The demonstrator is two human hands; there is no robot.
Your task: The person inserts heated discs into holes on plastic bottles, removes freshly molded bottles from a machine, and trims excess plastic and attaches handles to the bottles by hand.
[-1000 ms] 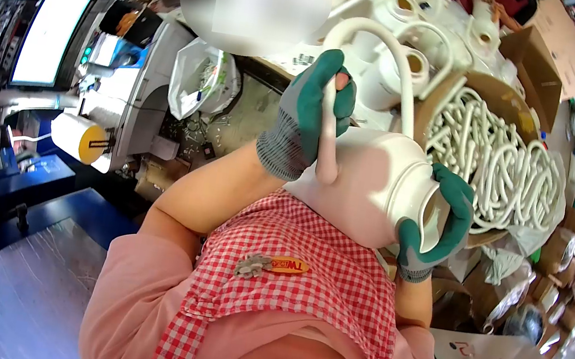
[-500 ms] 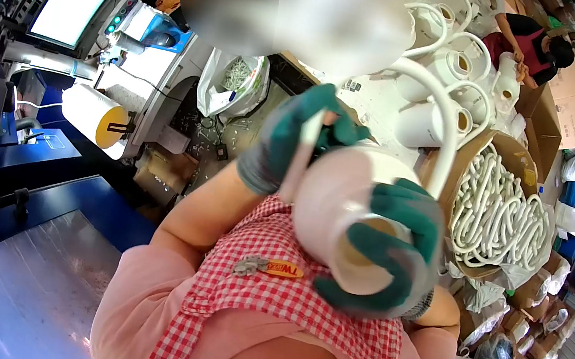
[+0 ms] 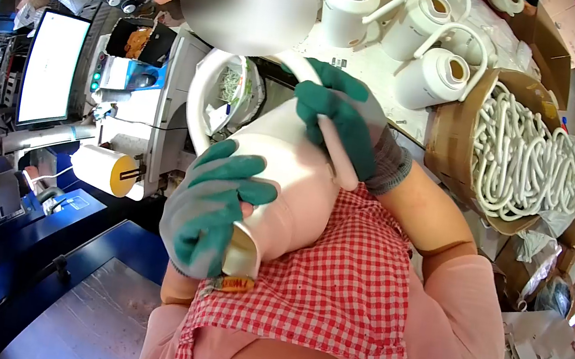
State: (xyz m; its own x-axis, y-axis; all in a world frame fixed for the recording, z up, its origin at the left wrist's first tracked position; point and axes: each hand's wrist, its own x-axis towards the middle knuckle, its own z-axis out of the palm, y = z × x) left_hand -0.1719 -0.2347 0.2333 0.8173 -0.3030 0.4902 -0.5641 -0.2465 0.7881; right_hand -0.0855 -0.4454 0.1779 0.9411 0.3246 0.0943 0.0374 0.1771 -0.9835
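Note:
A large white bottle [image 3: 295,181] with a wide open mouth [image 3: 244,251] lies tilted across my apron, the mouth towards me at lower left. My gloved left hand [image 3: 212,209] is closed around its shoulder and neck. My gloved right hand [image 3: 341,117] is closed on a thick white tube handle [image 3: 198,103], against the bottle's far side. The handle loops out past the bottle to the upper left, and its short end sticks out below my right fingers. Part of the bottle is hidden by both gloves.
Several similar white bottles with loop handles stand on the white table [image 3: 329,52]. A cardboard box [image 3: 450,137] full of white tube handles [image 3: 521,155] is at right. At left are a monitor [image 3: 55,70], a yellow-ended cylinder [image 3: 106,171] and a plastic bag [image 3: 250,103] of scraps.
The bottle has turned and swung left, its mouth now at lower left. My left hand has gone from the handle to the neck, my right hand from the neck to the handle.

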